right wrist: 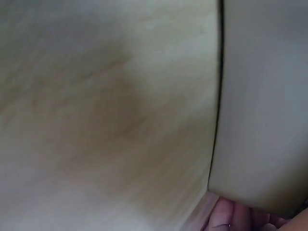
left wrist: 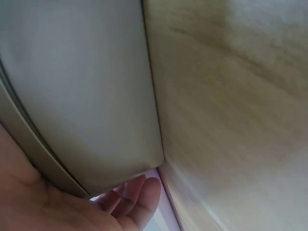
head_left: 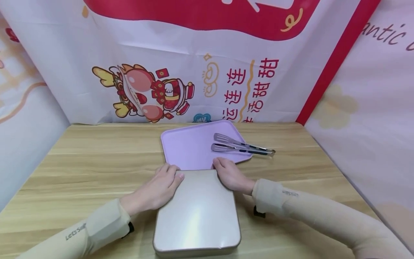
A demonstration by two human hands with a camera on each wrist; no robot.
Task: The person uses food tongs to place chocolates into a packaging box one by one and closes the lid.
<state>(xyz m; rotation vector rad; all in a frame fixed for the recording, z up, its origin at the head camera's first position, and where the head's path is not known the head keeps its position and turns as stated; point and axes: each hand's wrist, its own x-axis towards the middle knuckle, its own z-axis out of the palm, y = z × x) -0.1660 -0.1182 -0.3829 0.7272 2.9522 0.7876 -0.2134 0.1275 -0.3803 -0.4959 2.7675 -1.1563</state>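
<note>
A pale champagne-coloured metal tin box point(head_left: 197, 212) with rounded corners and a lid lies at the front of the table, its long side running away from me. My left hand point(head_left: 158, 189) grips its far left corner, thumb along the top edge. The far right corner is held by my right hand point(head_left: 231, 176). In the left wrist view, fingers point(left wrist: 147, 197) bend round the far end below the lid seam. Fingers point(right wrist: 224, 214) of the right hand do likewise in the right wrist view. Beyond the box lies a lilac tray point(head_left: 187, 147).
Metal tongs point(head_left: 226, 148) with slotted ends and dark grips lie across the tray's right side, their hinge end past its rim. The wooden table point(head_left: 106, 162) meets a printed cloth backdrop point(head_left: 207, 43) at the back and pale walls at both sides.
</note>
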